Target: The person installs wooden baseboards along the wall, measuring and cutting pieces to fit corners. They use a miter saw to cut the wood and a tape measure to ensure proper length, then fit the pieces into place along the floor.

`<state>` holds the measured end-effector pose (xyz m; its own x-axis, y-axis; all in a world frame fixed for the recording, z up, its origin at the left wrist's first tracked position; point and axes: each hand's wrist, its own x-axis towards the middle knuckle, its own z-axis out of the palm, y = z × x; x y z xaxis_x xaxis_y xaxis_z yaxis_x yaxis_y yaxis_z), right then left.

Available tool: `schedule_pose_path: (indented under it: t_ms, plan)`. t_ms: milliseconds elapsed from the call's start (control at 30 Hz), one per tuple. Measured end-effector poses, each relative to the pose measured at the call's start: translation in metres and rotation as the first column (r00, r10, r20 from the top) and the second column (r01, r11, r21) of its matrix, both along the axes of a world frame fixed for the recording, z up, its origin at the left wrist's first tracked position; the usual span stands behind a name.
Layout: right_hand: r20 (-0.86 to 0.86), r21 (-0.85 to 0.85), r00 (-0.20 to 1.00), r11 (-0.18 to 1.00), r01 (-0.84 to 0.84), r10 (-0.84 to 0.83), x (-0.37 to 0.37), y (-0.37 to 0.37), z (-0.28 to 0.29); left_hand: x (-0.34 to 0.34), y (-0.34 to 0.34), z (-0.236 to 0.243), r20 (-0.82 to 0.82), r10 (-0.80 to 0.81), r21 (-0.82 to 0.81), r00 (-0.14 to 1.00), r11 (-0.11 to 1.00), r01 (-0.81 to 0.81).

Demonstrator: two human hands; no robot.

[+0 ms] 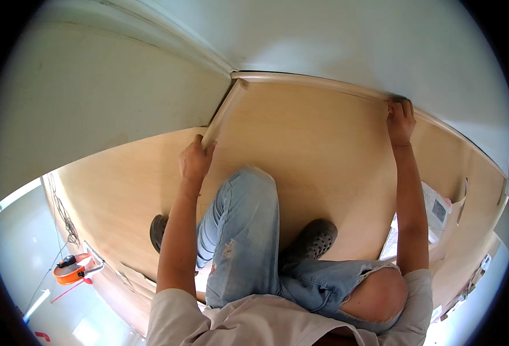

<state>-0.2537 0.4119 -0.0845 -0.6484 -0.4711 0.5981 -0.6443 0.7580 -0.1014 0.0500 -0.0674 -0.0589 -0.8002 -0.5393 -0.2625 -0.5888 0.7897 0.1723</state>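
My left hand is closed around the lower end of a short light-wood skirting strip. The strip lies at the foot of the left wall, its far end near the corner. Along the far wall runs a long skirting strip in the same pale wood colour. My right hand reaches to it at the right, fingers bent over its top edge against the wall. A dark patch shows beside those fingertips; what it is I cannot make out.
I crouch on a light wood-look floor, a dark clog under me. Papers and packaging lie by my right arm. At the lower left are an orange cable reel and loose cables. A pale wall rises at left.
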Motion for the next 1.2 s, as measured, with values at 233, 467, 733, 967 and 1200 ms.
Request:
schedule_pose_path:
  t_ms: [233, 467, 733, 967, 1200]
  plan:
    - [0.024, -0.05, 0.999, 0.998, 0.022, -0.021, -0.002, -0.003, -0.004, -0.005, 0.003, 0.001, 0.001, -0.009, -0.005, 1.0, 1.0, 0.009]
    - [0.105, -0.106, 0.994, 0.994, 0.013, -0.002, 0.0, -0.01, 0.004, -0.003, -0.005, -0.009, -0.026, -0.015, -0.022, 1.0, 1.0, 0.015]
    - [0.172, -0.115, 0.984, 0.991, 0.066, -0.046, 0.0, -0.006, -0.004, -0.006, -0.006, 0.002, 0.02, -0.007, -0.009, 1.0, 1.0, 0.007]
    - [0.176, -0.111, 0.981, 0.989, 0.097, -0.077, 0.004, -0.01, -0.002, -0.005, -0.007, 0.003, -0.015, -0.023, -0.029, 1.0, 0.999, 0.023]
    - [0.179, -0.116, 0.982, 0.991, 0.073, -0.052, 0.004, -0.011, -0.001, -0.004, -0.01, 0.003, -0.001, -0.016, -0.012, 1.0, 1.0, 0.016]
